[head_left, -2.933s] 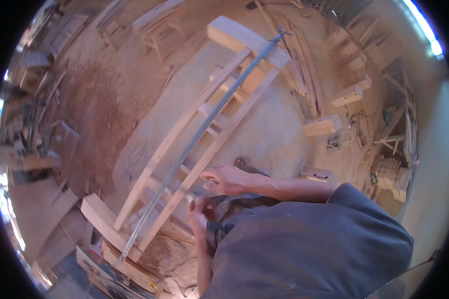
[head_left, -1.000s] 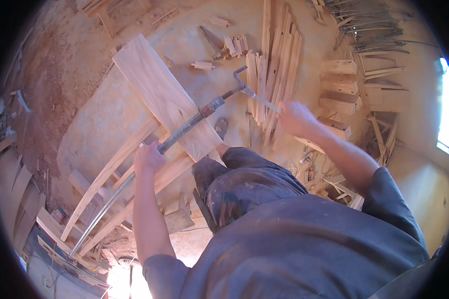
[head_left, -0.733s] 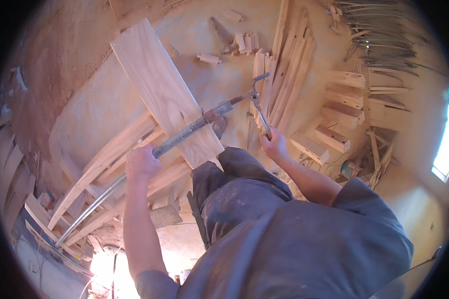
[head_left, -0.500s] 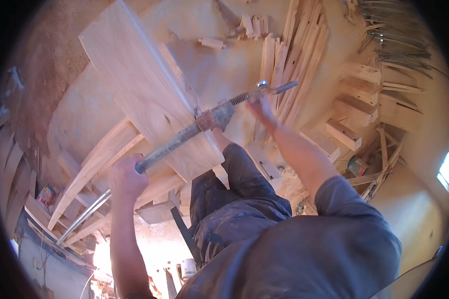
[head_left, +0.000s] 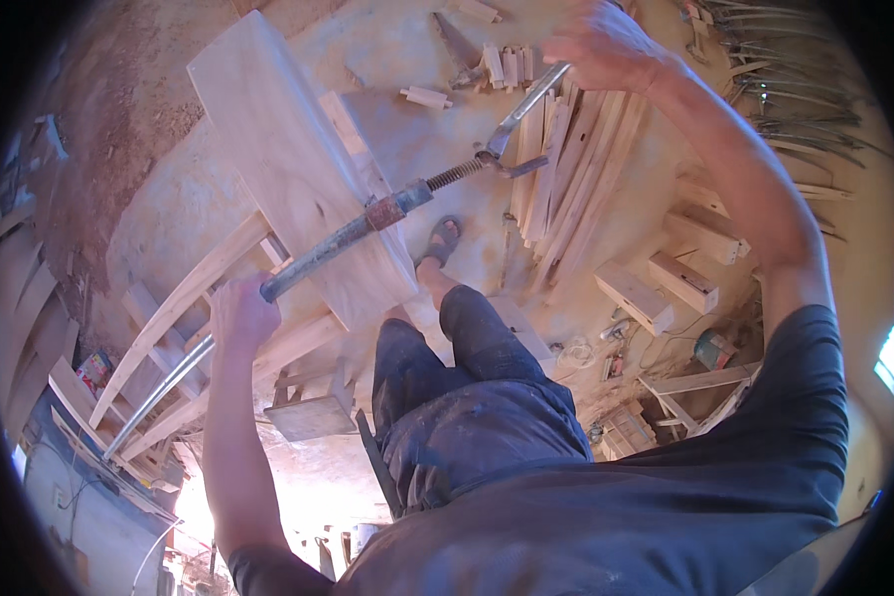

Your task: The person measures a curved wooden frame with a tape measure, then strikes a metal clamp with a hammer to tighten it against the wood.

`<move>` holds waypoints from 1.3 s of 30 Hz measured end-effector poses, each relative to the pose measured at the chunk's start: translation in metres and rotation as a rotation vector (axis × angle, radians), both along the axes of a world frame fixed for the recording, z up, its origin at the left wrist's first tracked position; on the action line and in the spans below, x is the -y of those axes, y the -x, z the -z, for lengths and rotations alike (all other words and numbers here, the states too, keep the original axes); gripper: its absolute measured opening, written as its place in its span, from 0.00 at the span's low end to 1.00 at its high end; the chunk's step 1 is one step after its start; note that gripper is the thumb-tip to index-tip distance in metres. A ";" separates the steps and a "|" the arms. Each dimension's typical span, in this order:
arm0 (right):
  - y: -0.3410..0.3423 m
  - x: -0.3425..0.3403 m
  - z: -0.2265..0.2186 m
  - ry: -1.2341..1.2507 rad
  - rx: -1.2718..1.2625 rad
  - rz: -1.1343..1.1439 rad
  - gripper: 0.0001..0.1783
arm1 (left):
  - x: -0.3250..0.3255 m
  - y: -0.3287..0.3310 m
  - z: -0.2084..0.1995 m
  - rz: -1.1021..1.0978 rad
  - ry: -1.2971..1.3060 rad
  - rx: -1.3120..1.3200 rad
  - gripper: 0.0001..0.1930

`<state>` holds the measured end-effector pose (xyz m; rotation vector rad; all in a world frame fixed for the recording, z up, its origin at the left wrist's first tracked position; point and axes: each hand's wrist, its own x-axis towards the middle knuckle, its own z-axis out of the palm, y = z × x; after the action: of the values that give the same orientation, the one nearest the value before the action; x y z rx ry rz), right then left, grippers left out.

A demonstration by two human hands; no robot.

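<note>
Rusty steel runs slantwise across the view: a long bar clamp (head_left: 368, 221) is held up off the floor, its threaded screw end pointing toward the upper right and its plain bar running down to the lower left. The left hand (head_left: 240, 313) is wrapped shut around the bar partway along, arm reaching straight up from the lower edge. The right hand (head_left: 601, 45) is raised high and far forward with the arm nearly straight, and its fingers are closed on the handle at the screw end. Under the clamp lies a wide pale board (head_left: 298, 169), resting on a curved wooden frame (head_left: 184, 328) of long rails and cross pieces. I judge that the clamp is not yet set: it seems to hover over the board rather than bite on it, though I cannot tell whether its head touches the wood. So the carrying and lining up appear to be under way, while seating the jaws and tightening the screw look undone. A sandalled foot (head_left: 440, 241) stands on the dusty floor just beyond the board, and a stack of slats (head_left: 576, 179) lies to the right, below the raised hand. Small offcuts are scattered near the top.
</note>
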<state>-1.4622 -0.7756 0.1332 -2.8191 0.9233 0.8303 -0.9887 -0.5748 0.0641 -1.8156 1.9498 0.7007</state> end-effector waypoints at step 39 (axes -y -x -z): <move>-0.052 -0.189 0.097 -0.418 0.891 1.073 0.22 | -0.020 -0.028 -0.022 0.055 -0.146 -0.253 0.11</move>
<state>-1.4098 -0.5864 0.0363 -1.5811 1.5028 -0.3188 -0.9605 -0.5548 0.0860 -1.6463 2.0343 1.0694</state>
